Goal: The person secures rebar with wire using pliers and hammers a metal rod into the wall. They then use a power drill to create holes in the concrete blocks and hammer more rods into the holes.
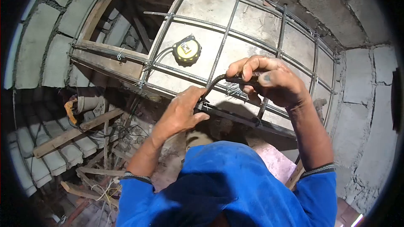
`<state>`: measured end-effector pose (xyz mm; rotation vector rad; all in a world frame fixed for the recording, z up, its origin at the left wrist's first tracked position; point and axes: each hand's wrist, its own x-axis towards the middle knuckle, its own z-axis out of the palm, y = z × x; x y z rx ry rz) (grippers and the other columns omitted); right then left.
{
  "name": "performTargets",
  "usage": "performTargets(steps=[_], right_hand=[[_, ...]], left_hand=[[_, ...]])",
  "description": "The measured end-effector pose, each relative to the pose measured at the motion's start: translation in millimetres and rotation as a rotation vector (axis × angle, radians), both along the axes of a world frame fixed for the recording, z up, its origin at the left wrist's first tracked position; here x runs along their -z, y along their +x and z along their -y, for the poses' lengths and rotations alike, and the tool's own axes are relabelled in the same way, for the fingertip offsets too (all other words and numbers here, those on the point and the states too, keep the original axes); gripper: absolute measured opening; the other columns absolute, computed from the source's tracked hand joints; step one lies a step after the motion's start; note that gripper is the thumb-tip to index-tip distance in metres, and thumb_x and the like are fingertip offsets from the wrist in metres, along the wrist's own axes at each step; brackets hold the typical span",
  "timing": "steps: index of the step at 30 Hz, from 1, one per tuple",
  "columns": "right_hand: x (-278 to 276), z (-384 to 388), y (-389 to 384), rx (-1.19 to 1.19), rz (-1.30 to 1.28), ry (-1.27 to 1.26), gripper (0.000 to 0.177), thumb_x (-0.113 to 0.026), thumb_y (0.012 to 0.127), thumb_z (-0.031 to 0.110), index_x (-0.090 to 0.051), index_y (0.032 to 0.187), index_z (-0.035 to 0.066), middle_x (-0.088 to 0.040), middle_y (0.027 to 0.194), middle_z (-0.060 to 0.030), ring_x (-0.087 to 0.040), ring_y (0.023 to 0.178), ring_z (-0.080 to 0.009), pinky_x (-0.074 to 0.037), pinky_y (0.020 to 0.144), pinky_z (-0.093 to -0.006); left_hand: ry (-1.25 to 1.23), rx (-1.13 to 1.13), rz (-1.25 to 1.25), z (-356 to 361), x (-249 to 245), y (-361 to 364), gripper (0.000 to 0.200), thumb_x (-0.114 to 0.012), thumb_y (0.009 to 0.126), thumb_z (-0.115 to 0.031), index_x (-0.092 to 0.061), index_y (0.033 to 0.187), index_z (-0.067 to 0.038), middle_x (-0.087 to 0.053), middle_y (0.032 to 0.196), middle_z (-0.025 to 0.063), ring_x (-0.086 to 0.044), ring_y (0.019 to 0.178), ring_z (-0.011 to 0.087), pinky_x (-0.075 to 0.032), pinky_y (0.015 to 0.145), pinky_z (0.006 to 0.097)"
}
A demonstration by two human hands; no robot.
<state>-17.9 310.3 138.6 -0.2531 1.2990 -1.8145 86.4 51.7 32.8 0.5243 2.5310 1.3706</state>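
In my right hand (269,77) is a dark, bent tying hook (217,80), its handle wrapped by my fingers and its curved end reaching down to the left. The hook's tip meets a crossing of the rebar grid (223,44) near the front edge. At that same crossing rests my left hand (181,111), fingers stretched along the bar and thumb apart; some fingertips are hidden. Behind the hook lies a small bundle of tie wires (235,89). A black and yellow tape measure (187,51) sits on the pale board (168,75) under the bars.
A framed opening (143,21) is at the upper left. Block walls (362,88) stand close on the right and left. Below the left side are timber pieces (80,132), cables, rubble and a yellow-handled power tool (71,111).
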Motion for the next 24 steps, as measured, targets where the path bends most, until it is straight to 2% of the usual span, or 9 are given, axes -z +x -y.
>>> performTargets(steps=[3, 8, 12, 14, 16, 18, 20, 21, 24], right_hand=[[15, -2, 4, -0.032, -0.065, -0.216, 0.052, -0.069, 0.076, 0.022, -0.06, 0.12, -0.003, -0.054, 0.136, -0.0213, -0.06, 0.088, -0.0145, -0.053, 0.077, -0.0257], [13, 4, 10, -0.144, -0.226, -0.26, 0.058, -0.079, 0.08, 0.006, -0.058, 0.133, -0.004, -0.054, 0.142, -0.0198, -0.063, 0.107, -0.0205, -0.054, 0.092, -0.0323], [12, 26, 2, -0.174, -0.691, -0.073, 0.065, -0.091, 0.069, 0.034, -0.069, 0.123, 0.005, -0.069, 0.124, -0.0131, -0.065, 0.117, -0.0249, -0.052, 0.1, -0.038], [6, 44, -2, -0.198, -1.127, -0.062, 0.071, -0.092, 0.061, 0.045, -0.072, 0.118, 0.007, -0.072, 0.117, -0.0123, -0.068, 0.107, -0.0258, -0.053, 0.095, -0.0385], [0, 64, -4, -0.105, -1.332, -0.053, 0.072, -0.091, 0.055, 0.054, -0.075, 0.107, 0.007, -0.075, 0.095, -0.0121, -0.069, 0.087, -0.0271, -0.055, 0.072, -0.0385], [-4, 78, -7, -0.082, -1.441, 0.099, 0.07, -0.087, 0.055, 0.063, -0.076, 0.097, 0.007, -0.073, 0.082, -0.0104, -0.069, 0.082, -0.0273, -0.055, 0.067, -0.0394], [-4, 93, -12, -0.07, -1.574, 0.158, 0.072, -0.081, 0.056, 0.072, -0.076, 0.09, 0.009, -0.07, 0.074, -0.0094, -0.068, 0.078, -0.0282, -0.055, 0.065, -0.0404], [-5, 102, -14, -0.039, -1.673, 0.131, 0.073, -0.076, 0.058, 0.077, -0.075, 0.086, 0.01, -0.068, 0.072, -0.0096, -0.067, 0.075, -0.0303, -0.055, 0.064, -0.0411], [-3, 130, -12, -0.117, -1.787, 0.24, 0.073, -0.065, 0.069, 0.082, -0.073, 0.081, 0.01, -0.069, 0.073, -0.0103, -0.07, 0.077, -0.0309, -0.055, 0.065, -0.0424]], left_hand=[[0.011, -0.232, -0.122, -16, 20, 10, 0.053, -0.081, 0.074, -0.01, -0.056, 0.12, -0.001, -0.061, 0.104, 0.0189, -0.061, 0.098, 0.0407, -0.049, 0.084, 0.0472], [0.046, -0.328, -0.136, -20, 31, 13, 0.038, -0.08, 0.079, -0.014, -0.061, 0.11, -0.001, -0.06, 0.097, 0.0182, -0.061, 0.093, 0.0403, -0.049, 0.08, 0.0473], [0.018, -0.171, -0.1, -6, 20, 1, 0.036, -0.078, 0.082, -0.017, -0.062, 0.108, 0.0, -0.059, 0.094, 0.0175, -0.06, 0.091, 0.038, -0.049, 0.08, 0.0463], [0.312, -0.14, 0.055, -2, 9, -2, 0.038, -0.074, 0.085, -0.02, -0.062, 0.116, -0.001, -0.064, 0.099, 0.011, -0.063, 0.094, 0.0289, -0.05, 0.084, 0.0401], [0.304, -0.132, -0.06, 3, -3, -5, 0.037, -0.071, 0.085, -0.018, -0.063, 0.118, -0.003, -0.066, 0.104, 0.0099, -0.063, 0.101, 0.0259, -0.05, 0.088, 0.0376], [0.39, -0.118, 0.23, 19, 0, 1, 0.052, -0.072, 0.082, -0.023, -0.059, 0.129, -0.002, -0.062, 0.122, 0.0137, -0.06, 0.116, 0.0241, -0.046, 0.102, 0.0396], [0.536, -0.128, 0.284, 49, 100, 5, 0.064, -0.073, 0.084, -0.028, -0.051, 0.137, 0.0, -0.057, 0.133, 0.0119, -0.057, 0.122, 0.0215, -0.046, 0.103, 0.038], [0.603, -0.122, 0.242, 28, 55, 5, 0.074, -0.076, 0.083, -0.029, -0.043, 0.143, 0.0, -0.053, 0.142, 0.0113, -0.053, 0.128, 0.0192, -0.047, 0.102, 0.0356], [0.741, -0.238, 0.475, 17, 38, 2, 0.072, -0.079, 0.081, -0.025, -0.046, 0.14, 0.001, -0.059, 0.134, 0.0117, -0.056, 0.124, 0.0195, -0.048, 0.099, 0.0346]])
